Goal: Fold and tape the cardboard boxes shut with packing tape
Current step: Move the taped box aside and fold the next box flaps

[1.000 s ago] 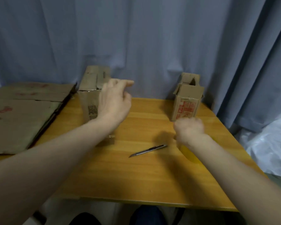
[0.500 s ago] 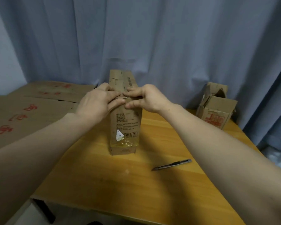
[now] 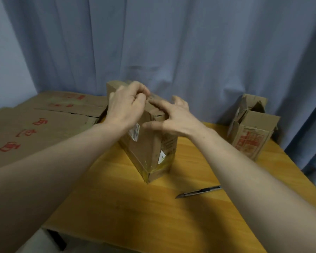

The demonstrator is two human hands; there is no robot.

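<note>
A tall brown cardboard box (image 3: 150,152) stands on the wooden table (image 3: 153,212), turned corner-on toward me, with yellowish tape near its base. My left hand (image 3: 125,106) sits on the box's top with its fingers curled over the top edge, gripping the flaps. My right hand (image 3: 173,117) lies on the top's near right corner, fingers spread and pressing the flap down. A second, smaller box (image 3: 252,132) with red print and loose open flaps stands at the table's right rear. No tape roll is in sight.
A utility knife (image 3: 199,192) lies on the table, right of the tall box under my right forearm. Flattened cardboard sheets (image 3: 35,128) with red characters cover the left side. A blue curtain (image 3: 171,42) hangs close behind the table.
The tall box has rotated from face-on to corner-on. My left hand has shifted further onto the top, and my right hand has opened and spread over the near corner.
</note>
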